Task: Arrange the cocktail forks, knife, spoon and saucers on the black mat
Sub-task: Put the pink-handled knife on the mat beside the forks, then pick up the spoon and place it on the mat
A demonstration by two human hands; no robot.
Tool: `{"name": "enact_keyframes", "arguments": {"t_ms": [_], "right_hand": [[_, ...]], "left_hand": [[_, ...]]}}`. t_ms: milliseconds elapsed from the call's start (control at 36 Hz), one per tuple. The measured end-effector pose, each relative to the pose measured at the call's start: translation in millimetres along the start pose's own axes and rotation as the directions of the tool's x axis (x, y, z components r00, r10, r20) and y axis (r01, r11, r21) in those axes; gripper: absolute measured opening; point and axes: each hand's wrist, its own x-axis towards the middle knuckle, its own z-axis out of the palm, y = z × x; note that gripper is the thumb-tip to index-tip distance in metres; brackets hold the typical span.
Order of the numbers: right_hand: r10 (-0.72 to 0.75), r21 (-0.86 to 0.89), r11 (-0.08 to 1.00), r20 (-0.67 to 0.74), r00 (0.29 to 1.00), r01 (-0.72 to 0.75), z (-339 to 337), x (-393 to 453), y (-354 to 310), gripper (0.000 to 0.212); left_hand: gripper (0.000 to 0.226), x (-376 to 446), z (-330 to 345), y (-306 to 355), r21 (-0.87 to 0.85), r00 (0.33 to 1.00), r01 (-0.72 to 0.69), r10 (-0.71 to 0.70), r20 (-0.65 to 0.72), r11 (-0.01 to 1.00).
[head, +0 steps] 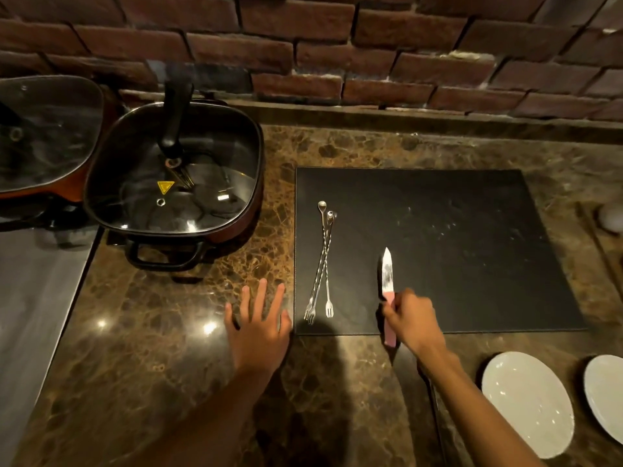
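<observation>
A black mat [455, 230] lies on the brown marble counter. Long thin silver cocktail forks [322, 264] lie crossed near the mat's left edge, tines toward me. My right hand [409, 318] grips the pink handle of a knife [387, 274], whose blade points away over the mat's front middle. My left hand [259, 318] rests flat on the counter just left of the mat, fingers spread and holding nothing. Two white saucers sit on the counter at the lower right, one [526, 402] whole and the other [606, 392] cut by the frame edge. I see no separate spoon.
A square electric pan with a glass lid [175, 176] stands at the back left, with another glass lid [43, 129] beside it. A brick wall [337, 45] runs behind the counter. A wooden board with a white object [612, 217] sits at the right edge.
</observation>
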Motion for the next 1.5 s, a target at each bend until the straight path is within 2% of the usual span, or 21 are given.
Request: {"name": "enact_keyframes", "arguments": {"t_ms": [111,278,722,917,1083,1222,1306,1500], "right_hand": [[-0.007,-0.024,1.000,-0.007,1.000,0.007,-15,41,-14,0.030],[-0.036,-0.062,0.997,0.015,0.999,0.037,-26,72,-32,0.030],[-0.068,-0.077,0.994,0.065,0.996,0.073,-27,65,-37,0.029],[-0.052,-0.062,0.997,0.002,0.999,0.052,-30,60,-27,0.039],[0.039,0.020,0.999,-0.047,0.998,-0.038,-33,11,22,0.036],[0.111,0.018,0.994,0.020,0.994,-0.112,-6,-65,77,0.023],[0.158,-0.024,0.987,0.028,0.987,-0.158,12,-101,101,0.027],[0.101,-0.089,0.991,-0.020,0.995,-0.102,31,-125,111,0.009]], "left_hand": [[0.056,0,0,-3,0.024,0.998,-0.014,0.013,0.059,1.000],[0.057,0,-4,-2,0.032,0.997,-0.009,0.006,0.075,0.999],[0.056,-3,-14,5,0.071,0.995,-0.005,-0.002,0.099,0.997],[0.056,-5,-11,6,0.064,0.998,0.029,-0.032,0.051,0.998],[0.055,-7,-11,4,0.059,0.999,0.033,-0.035,0.032,0.998],[0.054,-6,-6,3,0.062,1.000,0.010,-0.009,-0.028,0.998],[0.052,-7,-2,3,0.065,0.996,-0.006,0.012,-0.085,0.998],[0.053,-7,5,-2,0.070,0.989,-0.027,0.037,-0.141,0.997]]}}
